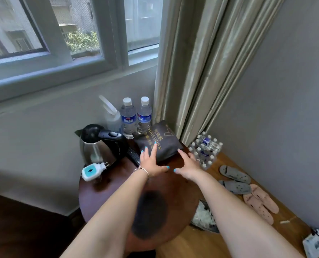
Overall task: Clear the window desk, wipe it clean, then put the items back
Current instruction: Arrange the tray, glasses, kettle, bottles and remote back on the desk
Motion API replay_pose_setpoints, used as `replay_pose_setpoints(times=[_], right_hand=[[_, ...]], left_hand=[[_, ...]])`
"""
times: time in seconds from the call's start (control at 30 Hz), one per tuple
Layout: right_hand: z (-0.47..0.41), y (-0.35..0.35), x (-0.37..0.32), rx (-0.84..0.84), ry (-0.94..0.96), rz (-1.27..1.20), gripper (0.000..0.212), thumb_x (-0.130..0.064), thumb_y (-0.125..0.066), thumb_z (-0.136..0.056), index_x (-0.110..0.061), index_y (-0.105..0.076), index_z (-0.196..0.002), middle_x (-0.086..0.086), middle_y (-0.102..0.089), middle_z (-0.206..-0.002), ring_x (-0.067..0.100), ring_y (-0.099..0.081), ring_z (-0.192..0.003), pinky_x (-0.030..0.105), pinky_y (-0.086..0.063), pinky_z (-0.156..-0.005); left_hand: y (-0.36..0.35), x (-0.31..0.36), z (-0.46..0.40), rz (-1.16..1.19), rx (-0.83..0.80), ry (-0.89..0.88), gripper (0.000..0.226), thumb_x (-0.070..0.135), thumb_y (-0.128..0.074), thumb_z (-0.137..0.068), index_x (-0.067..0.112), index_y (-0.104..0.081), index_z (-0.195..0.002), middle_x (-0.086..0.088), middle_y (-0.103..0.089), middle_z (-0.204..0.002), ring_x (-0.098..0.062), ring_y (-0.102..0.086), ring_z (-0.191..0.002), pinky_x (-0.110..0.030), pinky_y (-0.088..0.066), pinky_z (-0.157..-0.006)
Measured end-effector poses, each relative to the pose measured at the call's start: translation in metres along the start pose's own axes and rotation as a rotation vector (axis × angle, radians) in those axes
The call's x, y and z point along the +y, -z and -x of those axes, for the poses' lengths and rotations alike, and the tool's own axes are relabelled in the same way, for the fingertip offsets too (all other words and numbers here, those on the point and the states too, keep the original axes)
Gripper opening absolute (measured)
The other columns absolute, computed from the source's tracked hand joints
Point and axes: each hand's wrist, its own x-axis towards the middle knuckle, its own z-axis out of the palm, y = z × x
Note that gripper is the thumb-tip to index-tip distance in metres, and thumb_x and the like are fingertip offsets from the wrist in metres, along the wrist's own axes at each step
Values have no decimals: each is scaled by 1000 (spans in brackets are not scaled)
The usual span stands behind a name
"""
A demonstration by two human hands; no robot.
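From the head camera, both hands are reaching over the round dark table (102, 194) toward the grey hair-dryer bag (161, 140), which is lying at the far right of the tabletop, its back edge close to the curtain (188, 81). The left hand (151, 162) is spreading flat with straight fingers on the bag's near left corner, gripping nothing; the right hand (187, 165) is also open, its fingertips touching or nearly touching the bag's right edge. My judgement is that the risk is lying in the crowding: the bag is sitting just beside the two water bottles (136, 118) and the spray bottle (111, 114), so lifting it carelessly could be tipping a bottle against the wall or off the table. The black remote (133, 155) is lying between the bag and the steel kettle (99, 146), partly under the left hand, and could be dragged along or knocked off if the bag is slid rather than raised. A bag this soft may be sagging when held by its edges, letting the dryer inside shift. The white and teal plug-in device (92, 170) is resting near the kettle's base. On the floor to the right, a pack of bottles (205, 148), grey slippers (235, 174), pink slippers (259, 203) and a bin (204, 218) are crowding any spot for setting things down.
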Motion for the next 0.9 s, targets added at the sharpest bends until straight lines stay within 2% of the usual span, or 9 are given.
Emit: replay_pose_setpoints(times=[0.13,0.23,0.33,0.4,0.53,0.6,0.67,0.77,0.9], right_hand=[[-45,6,-18,-18,-37,-114,109,-35,-81,-78,-53,-3,-152,8,13,-165,38,-1,-151,45,-20,-119],[-76,4,-25,-53,-19,-167,121,-37,-88,-69,-55,0,-150,12,21,-162,36,6,-151,42,-17,-120],[-103,-1,-30,-65,-29,-194,128,-44,-91,-60,-58,0,-149,13,10,-163,35,-2,-151,44,-19,-122],[-118,-5,-30,-82,-13,-217,131,-47,-93,-54,-57,-4,-150,12,-1,-163,34,-10,-150,45,-23,-121],[-140,-10,-19,-127,127,-347,124,-31,-98,-52,-45,-24,-150,-1,-33,-157,11,-36,-139,26,-32,-114],[-146,-11,-15,-117,153,-363,119,-27,-98,-52,-40,-31,-149,-1,-39,-154,9,-40,-136,29,-35,-114],[-148,-16,-13,-74,159,-363,115,-26,-98,-52,-41,-36,-147,1,-42,-151,14,-43,-135,36,-37,-115],[-148,-21,-14,-14,146,-387,113,-22,-99,-49,-37,-43,-146,5,-43,-148,20,-44,-135,41,-38,-114],[-146,-20,-15,17,146,-419,110,-11,-99,-47,-29,-48,-143,9,-44,-145,24,-46,-133,42,-39,-113]], left_hand=[[11,-9,-42,92,9,83,116,53,-74,-74,42,15,-148,-22,19,-157,-34,22,-144,-39,0,-118],[17,-17,-68,115,88,133,114,56,-73,-72,46,11,-148,-27,1,-156,-36,12,-146,-44,-8,-118],[17,-27,-85,79,174,162,113,60,-74,-66,48,3,-148,-26,-17,-150,-35,-2,-143,-45,-17,-114],[15,-33,-92,68,176,193,114,64,-74,-62,49,1,-147,-23,-25,-145,-34,-9,-139,-45,-20,-112],[15,-41,-104,26,121,198,117,71,-71,-60,50,5,-147,-19,-37,-134,-35,-22,-133,-43,-21,-112],[17,-41,-108,41,97,194,119,69,-73,-59,50,4,-147,-19,-38,-132,-35,-24,-133,-42,-21,-112],[18,-40,-109,48,88,183,120,65,-76,-58,48,2,-147,-19,-37,-129,-36,-26,-132,-41,-22,-112],[16,-40,-108,131,101,131,116,54,-80,-59,46,-6,-148,-14,-33,-126,-35,-27,-131,-38,-24,-113],[8,-34,-104,383,154,41,110,29,-85,-61,34,-19,-148,-7,-23,-122,-27,-42,-123,-15,-28,-105]])
